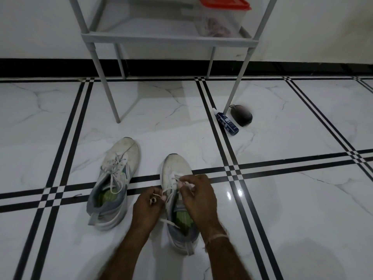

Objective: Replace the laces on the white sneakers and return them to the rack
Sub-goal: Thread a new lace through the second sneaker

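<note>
Two white sneakers with grey heels and green insoles stand on the tiled floor. The left sneaker (114, 178) stands alone with its white lace loose. The right sneaker (175, 170) is under both my hands. My left hand (148, 207) pinches a white lace end beside the shoe's left flank. My right hand (198, 194) pinches the lace (175, 179) over the eyelets near the tongue. The grey rack (161, 37) stands behind, by the wall.
A clear box with a red lid (222, 15) holding pinkish material sits on the rack's shelf. Near the rack's right front leg lie a blue spray bottle (227, 123) and a dark shoe brush (241, 115).
</note>
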